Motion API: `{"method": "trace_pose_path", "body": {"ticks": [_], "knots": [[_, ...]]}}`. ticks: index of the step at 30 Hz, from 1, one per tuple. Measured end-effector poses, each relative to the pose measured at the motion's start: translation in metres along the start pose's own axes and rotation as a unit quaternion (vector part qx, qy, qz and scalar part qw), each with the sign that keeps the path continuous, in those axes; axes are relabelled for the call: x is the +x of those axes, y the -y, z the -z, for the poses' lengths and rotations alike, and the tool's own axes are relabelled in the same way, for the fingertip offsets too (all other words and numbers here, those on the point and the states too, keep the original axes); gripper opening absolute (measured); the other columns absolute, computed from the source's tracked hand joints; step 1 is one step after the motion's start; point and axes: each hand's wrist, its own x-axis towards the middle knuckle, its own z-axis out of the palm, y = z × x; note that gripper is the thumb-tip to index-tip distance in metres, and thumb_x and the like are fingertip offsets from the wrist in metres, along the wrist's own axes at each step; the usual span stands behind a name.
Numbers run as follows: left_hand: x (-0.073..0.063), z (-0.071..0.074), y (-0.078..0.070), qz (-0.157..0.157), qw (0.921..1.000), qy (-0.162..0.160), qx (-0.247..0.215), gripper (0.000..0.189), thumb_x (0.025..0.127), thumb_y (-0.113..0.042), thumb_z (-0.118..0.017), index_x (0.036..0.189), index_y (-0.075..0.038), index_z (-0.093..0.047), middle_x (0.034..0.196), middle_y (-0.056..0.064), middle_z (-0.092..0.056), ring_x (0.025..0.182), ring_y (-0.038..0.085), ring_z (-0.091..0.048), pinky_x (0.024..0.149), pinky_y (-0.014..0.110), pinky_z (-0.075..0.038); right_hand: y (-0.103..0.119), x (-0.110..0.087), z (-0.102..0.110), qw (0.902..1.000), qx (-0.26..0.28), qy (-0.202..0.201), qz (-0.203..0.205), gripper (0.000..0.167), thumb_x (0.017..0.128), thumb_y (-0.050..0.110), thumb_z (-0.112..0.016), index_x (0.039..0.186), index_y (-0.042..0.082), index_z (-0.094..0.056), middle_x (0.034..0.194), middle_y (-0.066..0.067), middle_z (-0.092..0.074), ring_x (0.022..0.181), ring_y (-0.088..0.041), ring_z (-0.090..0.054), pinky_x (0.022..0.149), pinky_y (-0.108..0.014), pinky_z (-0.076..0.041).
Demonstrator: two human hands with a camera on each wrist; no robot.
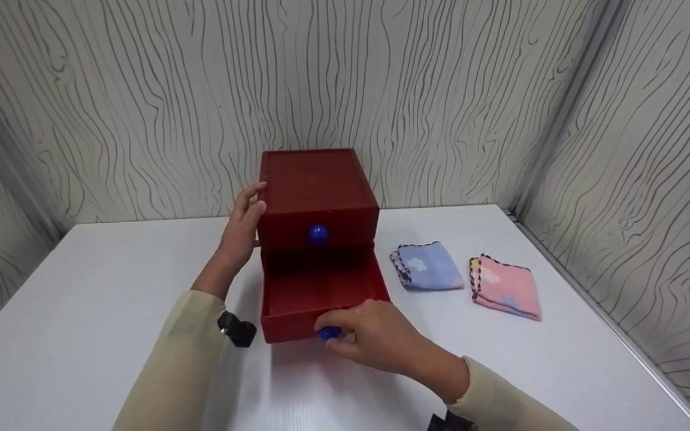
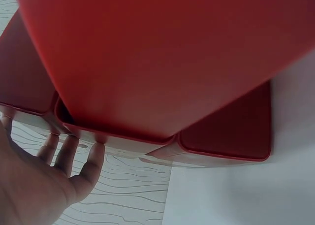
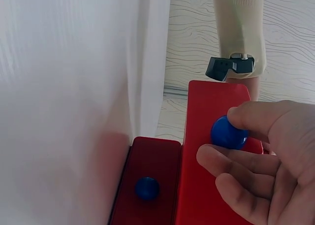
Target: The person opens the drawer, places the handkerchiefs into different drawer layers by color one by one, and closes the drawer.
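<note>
Near the middle of the counter's (image 1: pixel 111 311) back edge stands a red drawer box (image 1: pixel 312 179), its lower drawer (image 1: pixel 291 328) jutting toward the front edge. The right hand (image 1: pixel 381 335) pinches that drawer's blue knob (image 1: pixel 328 333); the left hand (image 1: pixel 241 232), fingers extended, touches the box's left side. Toward the right edge lie a folded blue cloth (image 1: pixel 432 266) and a pink cloth (image 1: pixel 508 288).

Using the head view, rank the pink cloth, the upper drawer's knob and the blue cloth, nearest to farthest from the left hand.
1. Upper drawer's knob: front of the red box, right of the left hand.
2. Blue cloth: right of the box.
3. Pink cloth: farther right, beyond the blue cloth.
</note>
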Motion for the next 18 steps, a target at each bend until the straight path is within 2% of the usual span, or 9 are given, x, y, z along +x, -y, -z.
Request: {"method": "trace_pose_path", "body": {"ticks": [4,12,15,18], "knots": [[0.000,0.000,0.000,0.001,0.9999,-0.001,0.016,0.049,0.103,-0.037,-0.032,0.150,-0.026,-0.025,0.149,0.014,-0.032,0.126,0.034,-0.047,0.089,0.060,-0.047,0.003,-0.003,-0.001,0.9999,-0.007,-0.003,0.013,0.019,0.088,0.026,-0.069,0.107,0.026,-0.071,0.089,0.010,-0.073,0.074,-0.002,-0.064,0.078,-0.023,-0.053],[0.000,-0.001,0.002,-0.004,1.0000,-0.001,-0.001,0.048,0.103,-0.035,-0.032,0.150,-0.025,-0.025,0.147,0.014,-0.033,0.126,0.033,-0.047,0.090,0.061,-0.045,0.007,-0.010,0.001,0.9998,-0.010,0.015,0.003,0.021,0.089,0.028,-0.067,0.110,0.029,-0.070,0.090,0.012,-0.073,0.077,0.000,-0.064,0.086,-0.031,-0.054],[0.000,-0.002,0.001,-0.004,1.0000,-0.002,0.002,0.048,0.103,-0.036,-0.032,0.149,-0.026,-0.026,0.146,0.013,-0.035,0.125,0.032,-0.048,0.090,0.061,-0.046,0.009,-0.013,0.005,0.9998,-0.010,0.015,0.009,0.021,0.090,0.028,-0.066,0.111,0.030,-0.070,0.089,0.012,-0.073,0.073,-0.001,-0.063,0.083,-0.030,-0.054],[-0.001,-0.002,0.000,-0.002,0.9999,-0.004,0.009,0.048,0.103,-0.037,-0.032,0.149,-0.028,-0.026,0.145,0.012,-0.036,0.125,0.032,-0.048,0.090,0.060,-0.046,0.010,-0.015,0.010,0.9998,0.003,0.003,0.019,0.020,0.089,0.026,-0.065,0.109,0.028,-0.070,0.089,0.012,-0.073,0.068,0.000,-0.061,0.074,-0.024,-0.054]]}}
